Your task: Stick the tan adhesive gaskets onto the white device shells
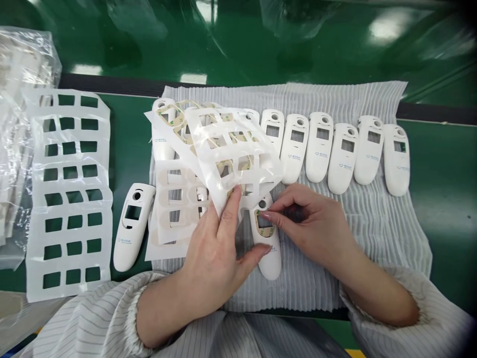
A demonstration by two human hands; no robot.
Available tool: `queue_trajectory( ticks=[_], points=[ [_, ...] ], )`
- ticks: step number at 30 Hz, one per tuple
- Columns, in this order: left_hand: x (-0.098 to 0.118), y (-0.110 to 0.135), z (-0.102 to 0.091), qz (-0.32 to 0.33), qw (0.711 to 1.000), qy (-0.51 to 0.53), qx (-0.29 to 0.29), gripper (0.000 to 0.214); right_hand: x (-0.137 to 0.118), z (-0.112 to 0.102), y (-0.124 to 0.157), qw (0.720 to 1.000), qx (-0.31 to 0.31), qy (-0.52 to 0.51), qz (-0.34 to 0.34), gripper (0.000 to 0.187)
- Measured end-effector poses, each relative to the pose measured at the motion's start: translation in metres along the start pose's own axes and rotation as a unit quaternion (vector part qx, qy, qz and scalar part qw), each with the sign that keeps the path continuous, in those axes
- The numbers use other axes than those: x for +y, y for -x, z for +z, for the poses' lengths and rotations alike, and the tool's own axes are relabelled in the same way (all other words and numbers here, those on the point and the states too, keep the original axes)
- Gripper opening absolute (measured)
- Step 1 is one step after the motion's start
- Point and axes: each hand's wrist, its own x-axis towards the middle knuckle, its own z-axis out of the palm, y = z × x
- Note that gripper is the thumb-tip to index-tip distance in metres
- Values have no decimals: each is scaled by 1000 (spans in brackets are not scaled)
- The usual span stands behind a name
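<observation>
My left hand [219,248] pinches the lower edge of a translucent backing sheet [231,149] with cut-out windows and yellowish adhesive frames, and its thumb rests on a white plastic housing [269,253] lying on the cloth. My right hand [309,223] has its fingertips pressed together over the housing's display window, where a yellowish frame sits. What the fingertips hold is too small to name.
A row of several white housings [320,146] lies along the back of a ribbed white cloth [387,223]. One more housing [132,226] lies left on the green surface. Empty white window sheets [70,194] and clear plastic bags [22,64] occupy the left.
</observation>
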Motion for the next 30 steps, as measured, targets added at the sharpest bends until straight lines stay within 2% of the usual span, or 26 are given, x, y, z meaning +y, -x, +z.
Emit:
queue_trajectory(
  ticks=[5,9,13,17,20,22,25,27,28,30],
  points=[
    [-1,0,2,5,1000,18,-13,93,-3,0,-1,998,3,67,5,15],
    [-2,-1,4,5,1000,12,-14,95,-5,1,-5,996,-14,80,36,35],
    [-3,-1,7,-1,1000,10,-18,97,-8,4,-12,993,-27,99,64,33],
    [-3,-4,7,-34,997,45,-51,96,-11,3,-20,992,-63,88,70,29],
    [-3,-7,5,-67,993,78,-64,95,-12,-1,-26,992,-86,58,74,35],
    [-6,-8,3,-59,993,84,-51,92,-11,-5,-29,992,-96,27,79,41],
    [-11,-6,0,-41,993,108,-16,80,-7,-17,-32,987,-120,-51,90,48],
    [-16,-6,0,-71,987,142,24,71,-6,-29,-34,978,-144,-115,102,47],
    [-18,-8,1,-65,985,153,40,66,-6,-37,-36,972,-151,-145,108,46],
    [-18,-17,6,-65,983,157,66,60,-8,-53,-42,964,-133,-201,113,44]
  ],
)
